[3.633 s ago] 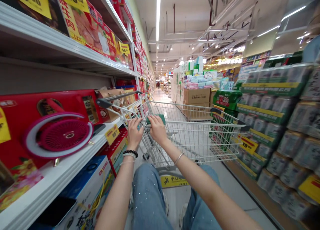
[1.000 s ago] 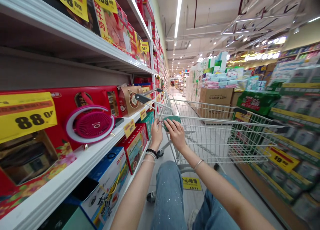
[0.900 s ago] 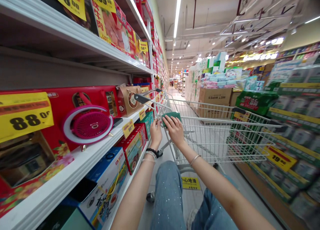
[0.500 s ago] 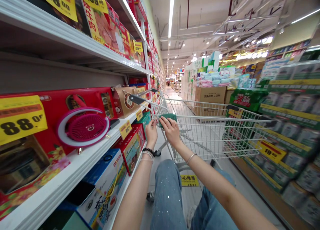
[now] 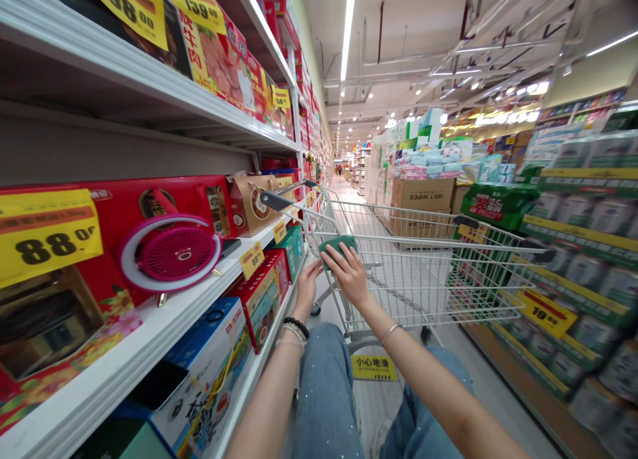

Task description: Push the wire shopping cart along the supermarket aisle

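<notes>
An empty wire shopping cart [image 5: 428, 273] stands in the aisle in front of me, its grey handle [image 5: 279, 196] pointing at the left shelves. My right hand [image 5: 349, 272] lies on a green pad [image 5: 335, 244] on the cart's near rim, fingers curled over it. My left hand [image 5: 307, 285] hangs a little below that rim beside the cart's wire side, fingers loose and holding nothing. A black bead bracelet and a pale one sit on my left wrist, a thin bangle on my right. My knees in blue jeans [image 5: 326, 386] show below.
White shelves [image 5: 164, 326] run close along the left with red gift boxes [image 5: 114, 210], a pink fan [image 5: 172, 253], a brown box [image 5: 254, 203] and yellow price tags. Stacked cans [image 5: 583, 246] line the right. Cartons marked wet wipes [image 5: 421, 196] stand ahead. A yellow floor sticker [image 5: 373, 366] lies under the cart.
My left hand has come off the cart's rim and dropped lower. My right hand stays on the green pad. The view has shifted along the shelves.
</notes>
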Tool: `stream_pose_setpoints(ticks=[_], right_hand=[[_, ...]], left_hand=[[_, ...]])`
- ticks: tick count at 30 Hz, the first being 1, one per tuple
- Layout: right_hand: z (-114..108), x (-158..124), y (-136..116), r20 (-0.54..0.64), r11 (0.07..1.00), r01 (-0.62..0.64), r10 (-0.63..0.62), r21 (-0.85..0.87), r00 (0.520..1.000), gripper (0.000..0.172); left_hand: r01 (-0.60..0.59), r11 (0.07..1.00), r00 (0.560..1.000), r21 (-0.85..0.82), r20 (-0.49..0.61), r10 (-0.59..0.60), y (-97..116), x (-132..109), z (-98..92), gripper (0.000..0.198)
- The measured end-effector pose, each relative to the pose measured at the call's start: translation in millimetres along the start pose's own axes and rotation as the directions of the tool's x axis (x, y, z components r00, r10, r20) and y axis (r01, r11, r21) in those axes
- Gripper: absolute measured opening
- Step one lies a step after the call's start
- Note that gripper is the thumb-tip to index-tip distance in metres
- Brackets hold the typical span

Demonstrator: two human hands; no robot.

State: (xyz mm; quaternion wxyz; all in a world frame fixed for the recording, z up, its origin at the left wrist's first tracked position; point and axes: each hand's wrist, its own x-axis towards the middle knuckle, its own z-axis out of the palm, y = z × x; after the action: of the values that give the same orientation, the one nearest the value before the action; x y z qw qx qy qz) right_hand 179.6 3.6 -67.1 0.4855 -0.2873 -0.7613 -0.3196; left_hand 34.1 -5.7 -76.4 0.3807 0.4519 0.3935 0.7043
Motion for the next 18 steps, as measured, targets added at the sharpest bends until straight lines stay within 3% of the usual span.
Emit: stream_pose_setpoints(ticks=[4,8,10,14,18], right_hand=[[13,-19,9,0.053,0.999,0.029,-0.027,-0.028,0.998,0.047],[12,-63,6,0.124,1.0,-0.015,0.018,-0.027,0.992,0.049],[6,-73,0,0.148,0.999,-0.035,0.038,-0.022,0.988,0.051],[-3,-48,-6,0.148,0.998,-0.066,0.067,-0.015,0.987,0.053],[3,-30,-1,0.173,1.0,-0.01,0.011,-0.01,0.985,0.051]], left_hand=[[0.079,0.983,0.996,-0.168,0.059,-0.069,-11,-7,-0.5,0.032],[0.094,0.979,0.994,-0.179,0.067,-0.083,-7,-5,-0.1,0.03],[0.106,0.977,0.993,-0.186,0.064,-0.096,-6,-4,0.9,0.031],[0.126,0.974,0.992,-0.19,0.016,-0.125,-8,-3,3.1,0.032],[0.148,0.978,0.988,-0.144,-0.014,-0.152,-9,-6,3.8,0.035]])
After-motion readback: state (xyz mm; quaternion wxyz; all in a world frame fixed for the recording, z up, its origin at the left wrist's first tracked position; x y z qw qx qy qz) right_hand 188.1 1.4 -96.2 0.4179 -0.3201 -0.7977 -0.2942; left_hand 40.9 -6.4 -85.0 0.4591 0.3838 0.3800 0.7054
